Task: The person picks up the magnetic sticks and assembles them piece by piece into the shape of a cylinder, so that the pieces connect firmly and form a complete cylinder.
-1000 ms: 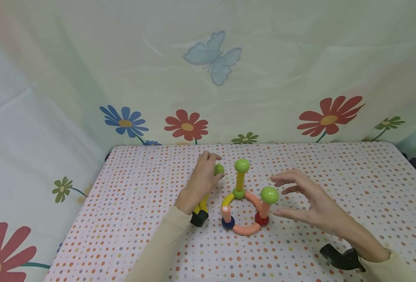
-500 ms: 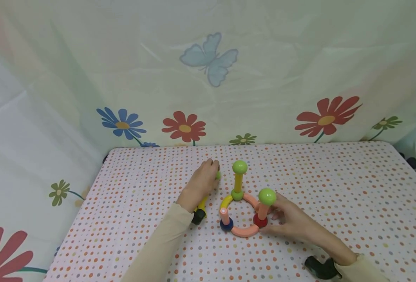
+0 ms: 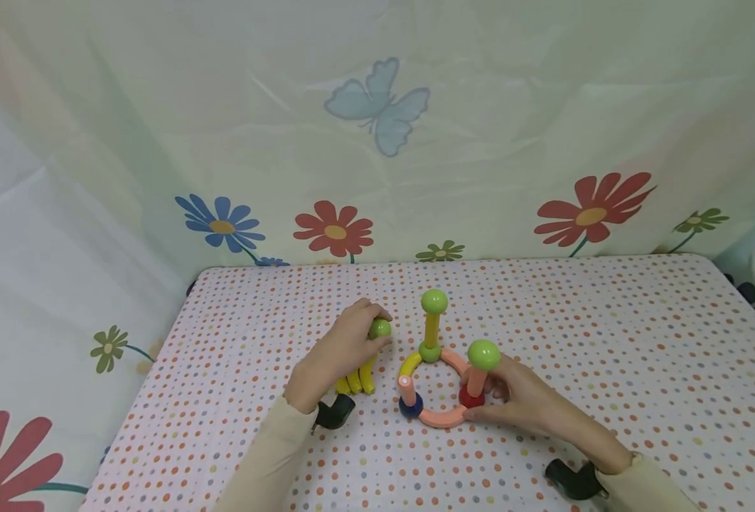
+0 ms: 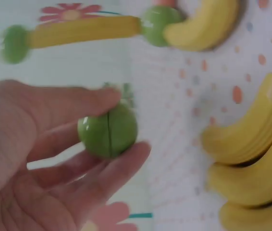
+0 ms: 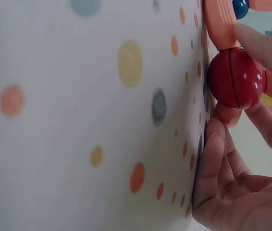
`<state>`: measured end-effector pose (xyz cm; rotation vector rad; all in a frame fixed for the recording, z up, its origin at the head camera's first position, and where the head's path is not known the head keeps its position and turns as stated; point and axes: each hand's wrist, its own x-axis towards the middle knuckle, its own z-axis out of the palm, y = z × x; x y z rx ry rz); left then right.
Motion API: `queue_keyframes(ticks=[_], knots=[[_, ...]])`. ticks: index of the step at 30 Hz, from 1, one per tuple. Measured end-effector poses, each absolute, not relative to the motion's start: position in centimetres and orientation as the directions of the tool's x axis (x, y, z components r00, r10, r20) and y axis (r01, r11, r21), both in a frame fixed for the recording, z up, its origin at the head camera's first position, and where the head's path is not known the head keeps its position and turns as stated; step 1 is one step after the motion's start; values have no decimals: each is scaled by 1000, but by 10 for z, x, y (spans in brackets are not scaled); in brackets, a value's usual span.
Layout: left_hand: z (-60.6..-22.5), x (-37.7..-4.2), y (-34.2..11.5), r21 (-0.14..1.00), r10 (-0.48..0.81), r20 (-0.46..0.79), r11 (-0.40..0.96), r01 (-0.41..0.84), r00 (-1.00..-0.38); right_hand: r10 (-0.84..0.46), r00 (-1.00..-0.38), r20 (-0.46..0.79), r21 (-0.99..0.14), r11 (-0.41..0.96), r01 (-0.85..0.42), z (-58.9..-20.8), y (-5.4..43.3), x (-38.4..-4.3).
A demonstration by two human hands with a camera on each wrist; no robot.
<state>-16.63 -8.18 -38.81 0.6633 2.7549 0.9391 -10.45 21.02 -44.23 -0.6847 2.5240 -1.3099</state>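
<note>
A green ball (image 4: 109, 130) is pinched between the thumb and fingers of my left hand (image 3: 345, 341), above several curved yellow rods (image 3: 355, 380). To the right lies a ring of curved rods joined by a green ball (image 3: 430, 351), a blue ball (image 3: 411, 406) and a red ball (image 5: 234, 79). My right hand (image 3: 525, 395) holds the ring at the red ball, thumb on one side and fingers on the other. A yellow upright rod (image 3: 431, 330) and a peach one (image 3: 476, 382) carry green balls on top. The peach upright (image 3: 407, 390) over the blue ball has a bare end.
The table (image 3: 256, 320) has a dotted cover. Behind it hangs a pale cloth (image 3: 512, 128) printed with flowers and a butterfly. Black wrist mounts (image 3: 335, 412) sit at both wrists.
My right hand has come in from the right and taken hold at the red ball. My left hand has drawn back to the left with the green ball, uncovering more of the yellow rods.
</note>
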Motion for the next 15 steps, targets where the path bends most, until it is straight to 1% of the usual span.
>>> queue_keyframes(ticks=[4, 7, 11, 15], knots=[[-368, -145, -96, 705, 505, 56, 591, 392, -862, -529, -848, 16, -831, 465, -306, -442, 211, -108], [-350, -128, -100, 743, 534, 87, 528, 412, -841, -550, -835, -1, -843, 449, -295, -441, 211, -110], [-331, -110, -98, 745, 599, 115, 476, 468, -792, -566, -824, -5, -848, 439, -296, -440, 212, -112], [-322, -99, -90, 725, 673, 112, 448, 523, -732, -566, -824, -2, -842, 445, -304, -440, 211, -112]])
